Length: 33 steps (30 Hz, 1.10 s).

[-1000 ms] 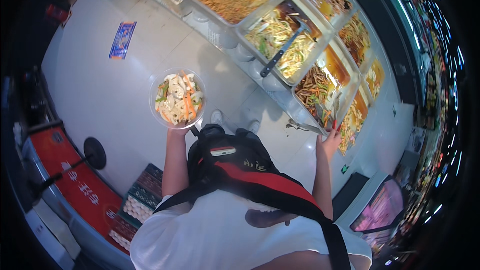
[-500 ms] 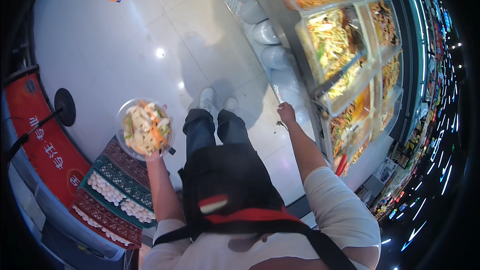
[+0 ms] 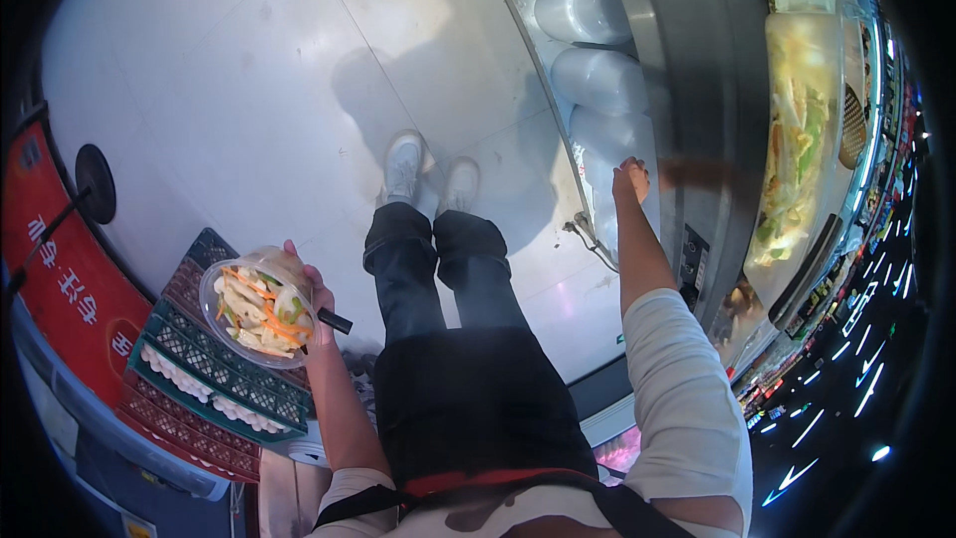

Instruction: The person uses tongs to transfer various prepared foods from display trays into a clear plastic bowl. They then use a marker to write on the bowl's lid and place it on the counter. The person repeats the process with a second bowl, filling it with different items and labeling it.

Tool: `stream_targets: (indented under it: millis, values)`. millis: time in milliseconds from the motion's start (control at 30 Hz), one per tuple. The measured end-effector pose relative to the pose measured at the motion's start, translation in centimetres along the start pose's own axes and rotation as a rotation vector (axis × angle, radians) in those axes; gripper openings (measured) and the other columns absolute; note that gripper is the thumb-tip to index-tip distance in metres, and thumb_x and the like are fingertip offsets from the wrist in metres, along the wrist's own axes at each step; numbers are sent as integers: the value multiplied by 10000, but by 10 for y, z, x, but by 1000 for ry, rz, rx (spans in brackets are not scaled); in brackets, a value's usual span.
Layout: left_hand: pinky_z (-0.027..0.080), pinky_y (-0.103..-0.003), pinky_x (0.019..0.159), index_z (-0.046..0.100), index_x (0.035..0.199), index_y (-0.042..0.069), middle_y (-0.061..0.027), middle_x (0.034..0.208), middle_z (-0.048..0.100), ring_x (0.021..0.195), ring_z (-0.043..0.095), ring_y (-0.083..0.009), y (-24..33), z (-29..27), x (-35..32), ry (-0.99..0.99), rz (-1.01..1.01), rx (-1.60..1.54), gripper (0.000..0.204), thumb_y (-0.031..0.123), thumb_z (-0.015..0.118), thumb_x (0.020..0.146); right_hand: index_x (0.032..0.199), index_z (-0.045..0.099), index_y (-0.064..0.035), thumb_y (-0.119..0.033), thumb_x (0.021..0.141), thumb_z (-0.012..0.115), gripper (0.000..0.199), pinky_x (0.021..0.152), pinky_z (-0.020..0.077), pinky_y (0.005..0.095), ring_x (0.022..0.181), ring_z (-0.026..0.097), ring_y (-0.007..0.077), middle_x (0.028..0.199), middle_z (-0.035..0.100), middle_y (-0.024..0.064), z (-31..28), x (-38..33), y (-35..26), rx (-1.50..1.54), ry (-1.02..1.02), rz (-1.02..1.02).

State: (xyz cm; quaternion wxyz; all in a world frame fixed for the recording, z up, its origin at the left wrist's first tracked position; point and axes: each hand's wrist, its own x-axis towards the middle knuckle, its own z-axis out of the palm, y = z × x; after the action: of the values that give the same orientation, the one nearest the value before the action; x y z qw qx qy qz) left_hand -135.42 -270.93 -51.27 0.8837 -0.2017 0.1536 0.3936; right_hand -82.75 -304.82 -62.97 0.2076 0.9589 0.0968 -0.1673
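My left hand is closed around the side of a round clear plastic bowl, held out to the left and tilted. Inside lies a mixed salad of pale slices, orange carrot strips and green bits. A short black bar sticks out beside the bowl at my fingers; its other end is hidden. On the right, my right hand has curled fingers. It is close to stacked translucent plastic containers beneath the counter; I cannot tell whether it touches them or holds anything.
A steel counter runs along the right, with clear food trays above. At lower left, stacked crates hold eggs. A red panel and a black round disc on a rod stand at left.
My view has shifted toward the counter. The bowl has tipped and moved slightly lower left, showing my left fingers. My right hand has moved up and right along the stacked containers.
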Motion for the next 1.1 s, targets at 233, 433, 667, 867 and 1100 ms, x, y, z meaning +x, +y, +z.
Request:
stream_targets:
  millis: [233,433,667,867,1100]
  values:
    - [425,-243,427,316,1530,120,-110,1549,400,1269,544,-398,-1,5,-9,9,73,142,646,431,482,988,939,621,-103,-203,834,734,184,798,524,452,968,654,322,1022,659,103,2,7,-12,157,35,70]
    - [572,-352,645,328,1528,178,-132,1589,308,1294,490,-461,-18,32,-17,98,82,218,629,441,497,982,912,643,-112,-181,805,743,162,729,507,418,876,638,290,935,664,88,0,15,-2,318,11,26]
    - [475,-569,1030,326,1527,262,-132,1597,263,1366,373,-492,-29,50,-7,-11,-54,166,610,518,460,990,856,660,-93,-183,778,768,161,724,509,411,826,646,257,876,687,79,18,35,2,454,-8,92]
    - [454,-579,1058,315,1536,193,-103,1612,241,1374,349,-505,-20,39,-11,48,-123,24,651,517,468,993,861,689,-83,-201,801,758,149,728,523,414,816,672,303,863,707,95,6,18,-18,340,81,-27]
    - [290,-628,1135,246,1569,244,-139,1631,167,1447,196,-504,-39,38,-12,44,-197,-213,703,553,475,980,953,691,-91,-206,868,669,144,816,513,451,963,645,341,1027,679,131,5,-1,-27,361,71,-52]
